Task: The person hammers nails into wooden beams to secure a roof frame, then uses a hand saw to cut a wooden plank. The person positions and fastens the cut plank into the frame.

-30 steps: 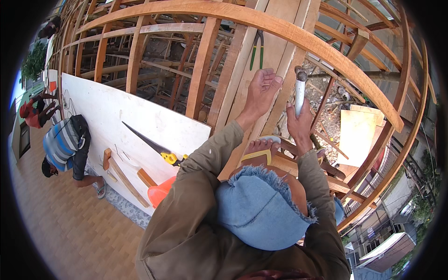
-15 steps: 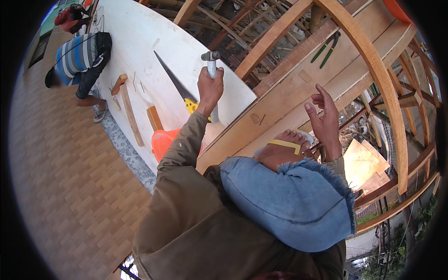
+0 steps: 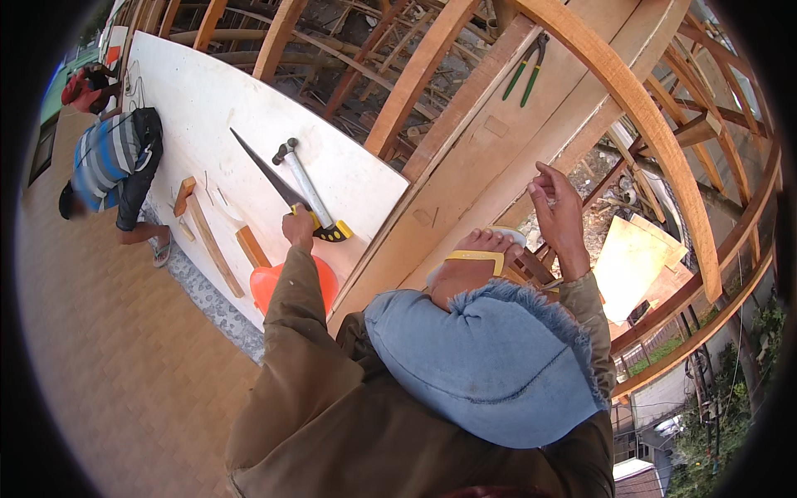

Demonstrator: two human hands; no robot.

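My left hand (image 3: 299,229) is closed at the yellow-and-black handle of a hand saw (image 3: 285,190), which lies on a white board (image 3: 332,137). A ball-peen hammer (image 3: 305,181) with a pale handle rests beside the saw, its handle end by the saw's handle. Over the planks, my right hand (image 3: 562,217) is raised in the air with nothing in it, fingers loosely bent and apart from the thumb. Just below my left hand, an orange plastic piece (image 3: 326,285) is partly covered by my sleeve.
Green-handled pliers (image 3: 525,70) lie on the wooden planks (image 3: 465,174). Curved wooden ribs (image 3: 656,108) arch at right, above a drop with debris. Wood pieces (image 3: 217,249) and a wooden-handled tool (image 3: 251,247) lie on the board. Two people (image 3: 112,162) bend at far left.
The hammer has left my left hand and now lies on the white board. That hand has moved down to the saw's handle. My right hand's fingers have curled more, and the view has shifted.
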